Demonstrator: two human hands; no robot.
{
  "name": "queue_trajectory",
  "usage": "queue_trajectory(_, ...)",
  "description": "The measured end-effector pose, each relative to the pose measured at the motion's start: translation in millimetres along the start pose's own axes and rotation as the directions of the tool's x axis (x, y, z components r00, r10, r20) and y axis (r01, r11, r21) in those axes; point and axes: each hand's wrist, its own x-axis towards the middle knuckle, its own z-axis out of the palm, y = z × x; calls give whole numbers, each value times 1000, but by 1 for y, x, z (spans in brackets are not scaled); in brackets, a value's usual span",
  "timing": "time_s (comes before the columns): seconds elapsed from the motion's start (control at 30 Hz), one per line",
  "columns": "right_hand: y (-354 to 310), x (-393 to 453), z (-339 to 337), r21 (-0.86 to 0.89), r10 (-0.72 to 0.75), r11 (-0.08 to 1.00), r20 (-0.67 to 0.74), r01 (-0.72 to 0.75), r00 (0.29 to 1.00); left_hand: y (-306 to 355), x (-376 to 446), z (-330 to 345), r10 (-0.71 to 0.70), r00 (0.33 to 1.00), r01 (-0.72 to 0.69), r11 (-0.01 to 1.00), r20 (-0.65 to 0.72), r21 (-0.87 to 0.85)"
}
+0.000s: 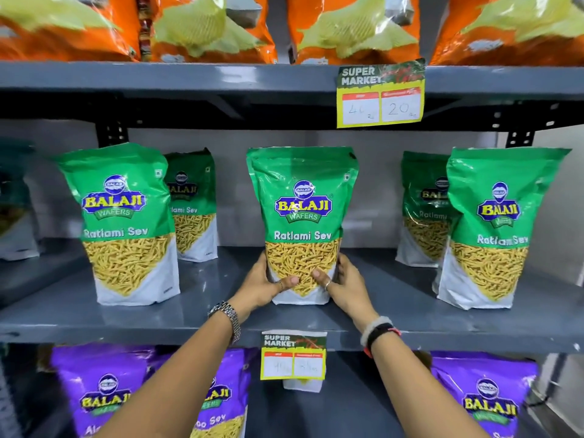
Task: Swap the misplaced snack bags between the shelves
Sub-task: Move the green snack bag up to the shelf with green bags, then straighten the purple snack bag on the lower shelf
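Note:
A green Ratlami Sev bag (301, 203) stands upright at the middle of the grey middle shelf (196, 311). My left hand (264, 284) grips its lower left side, thumb across the front. My right hand (343, 284) grips its lower right side the same way. Other green Ratlami Sev bags stand on the same shelf: one at the left front (121, 222), one behind it (194, 203), two at the right (493, 229). Purple Balaji sev bags (101, 393) fill the lower shelf, partly hidden by my forearms.
Orange chip bags (202, 26) line the top shelf. Yellow price tags hang on the upper shelf edge (380, 96) and the middle shelf edge (294, 355). A dim bag (15, 200) stands at the far left. Bare shelf shows on both sides of the held bag.

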Motion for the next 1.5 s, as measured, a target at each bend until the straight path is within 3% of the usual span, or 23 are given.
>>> queue_trajectory(0.13,-3,-12,-1,-17,19,1000,-79,-21,997,0,-13,-3,4,997,0,999,-83,53)
queue_trajectory(0.3,-21,-73,-3,23,-108,993,-273,119,956,-3,-70,6,159,929,-163,987,-334,15)
queue_trajectory(0.4,-15,-112,0,48,-143,986,-270,161,952,-7,-112,20,191,904,-221,975,-382,-35)
queue_trajectory(0.57,25,-166,15,64,-45,996,-201,59,978,-48,-159,43,86,852,-170,978,-516,-118)
queue_trajectory(0.77,97,-190,52,-34,237,971,-13,-237,972,-153,-180,41,-228,902,195,973,-367,-125)
queue_trajectory(0.93,148,-185,98,-196,430,895,146,-400,891,-218,-196,6,-443,772,393,896,-455,-206)
queue_trajectory(1.03,162,-176,130,-266,468,872,216,-410,857,-246,-207,-14,-471,709,382,882,-525,-276)
queue_trajectory(1.13,168,-166,159,-219,492,869,290,-443,821,-266,-214,-30,-502,694,402,865,-516,-301)
queue_trajectory(1.3,184,-158,196,-136,508,859,337,-493,793,-283,-201,-50,-564,745,454,820,-356,-348)
queue_trajectory(1.5,197,-164,202,-70,519,849,294,-524,802,-278,-191,-55,-522,794,475,853,-313,-217)
